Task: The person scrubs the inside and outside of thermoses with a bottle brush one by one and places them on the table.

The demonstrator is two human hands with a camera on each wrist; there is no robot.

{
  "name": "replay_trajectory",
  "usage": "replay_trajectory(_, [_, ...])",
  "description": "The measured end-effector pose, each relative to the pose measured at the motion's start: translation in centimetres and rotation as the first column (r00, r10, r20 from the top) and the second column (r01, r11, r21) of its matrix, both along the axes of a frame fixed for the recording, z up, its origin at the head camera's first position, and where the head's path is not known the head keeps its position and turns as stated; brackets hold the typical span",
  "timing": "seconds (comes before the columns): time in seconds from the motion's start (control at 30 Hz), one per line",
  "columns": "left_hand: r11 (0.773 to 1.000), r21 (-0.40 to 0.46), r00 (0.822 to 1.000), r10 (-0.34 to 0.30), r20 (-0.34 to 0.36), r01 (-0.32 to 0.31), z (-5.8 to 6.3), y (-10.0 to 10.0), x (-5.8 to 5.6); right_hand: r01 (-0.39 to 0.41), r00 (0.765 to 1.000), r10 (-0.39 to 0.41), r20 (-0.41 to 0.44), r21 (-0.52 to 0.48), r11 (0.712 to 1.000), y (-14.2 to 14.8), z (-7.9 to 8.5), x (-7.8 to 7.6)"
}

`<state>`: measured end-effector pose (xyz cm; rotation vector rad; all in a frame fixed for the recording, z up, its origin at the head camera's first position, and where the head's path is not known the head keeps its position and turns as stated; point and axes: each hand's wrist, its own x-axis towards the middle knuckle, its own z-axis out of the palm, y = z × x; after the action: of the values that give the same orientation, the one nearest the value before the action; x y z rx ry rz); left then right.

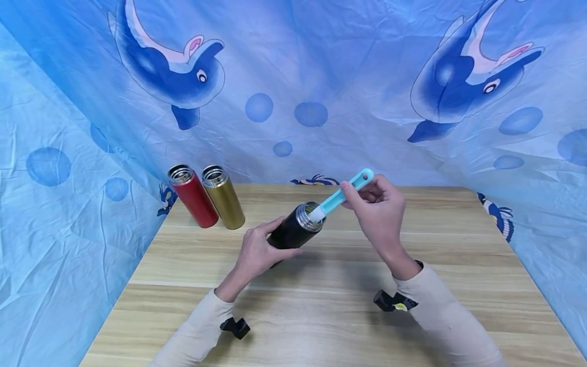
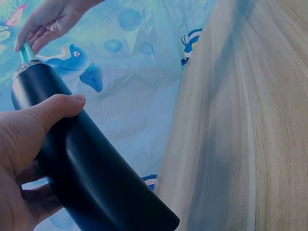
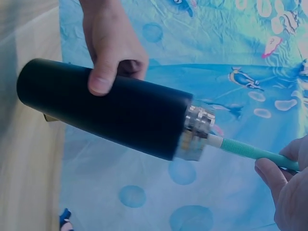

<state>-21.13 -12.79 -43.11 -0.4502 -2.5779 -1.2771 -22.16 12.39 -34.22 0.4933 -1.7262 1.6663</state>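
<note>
My left hand grips the body of a black vacuum flask, thumb on one side and fingers around the other. The flask is tilted, its bare steel mouth pointing up and to the right in the head view. My right hand pinches the turquoise handle of a bottle brush. The brush's white lower part goes into the flask's mouth; its head is hidden inside. In the left wrist view the flask hides most of the brush.
A red flask and a gold flask stand side by side, lidless, at the back left of the wooden table. A blue cloth with printed dolphins hangs behind the table and along its sides.
</note>
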Motion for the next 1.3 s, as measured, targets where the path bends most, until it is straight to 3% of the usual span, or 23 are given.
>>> replay_trajectory(0.43, [0.999, -0.042, 1.0, 0.009, -0.004, -0.009, 0.1, -0.2, -0.1, 0.009, 0.997, -0.009, -0.076, 0.003, 1.0, 1.1, 2.6, -0.5])
replay_trajectory(0.77, [0.999, -0.053, 1.0, -0.009, -0.012, 0.008, 0.1, -0.2, -0.2, 0.025, 0.996, -0.024, -0.088, 0.009, 1.0, 1.6, 3.7, -0.5])
replay_trajectory(1.3, [0.998, -0.054, 1.0, -0.022, 0.0, 0.022, 0.2, -0.4, -0.1, 0.006, 0.996, -0.012, -0.093, -0.062, 0.998, 2.3, 4.9, -0.6])
